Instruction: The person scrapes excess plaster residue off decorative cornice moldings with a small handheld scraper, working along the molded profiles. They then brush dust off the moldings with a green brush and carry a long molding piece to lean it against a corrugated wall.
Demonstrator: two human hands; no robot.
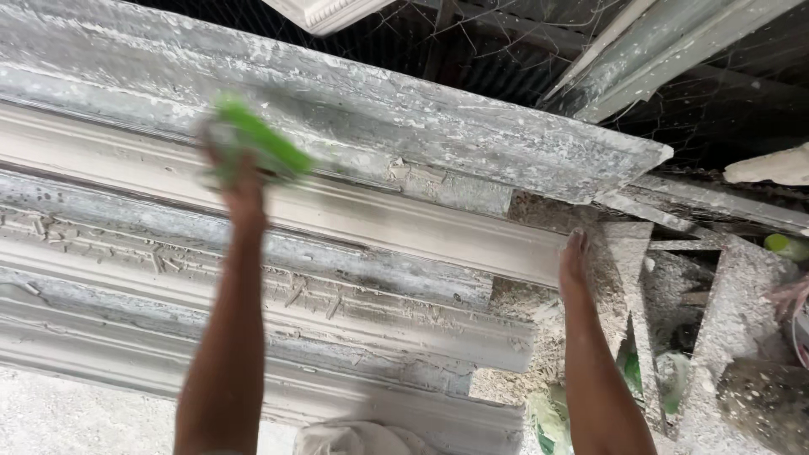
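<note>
Left hand [240,173] is clamping a blurred green scraper-like tool [257,145], light and stiff by the look, gripped by its near end over the white plaster moulding [379,217], while right hand [575,257] is pressing flat, fingers together, on the moulding's brittle-looking end.

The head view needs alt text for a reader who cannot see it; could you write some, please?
The left hand holds a blurred green object over a long white plaster moulding, while the right hand rests at its end. Plaster-caked grey moulds lie alongside it.
</note>
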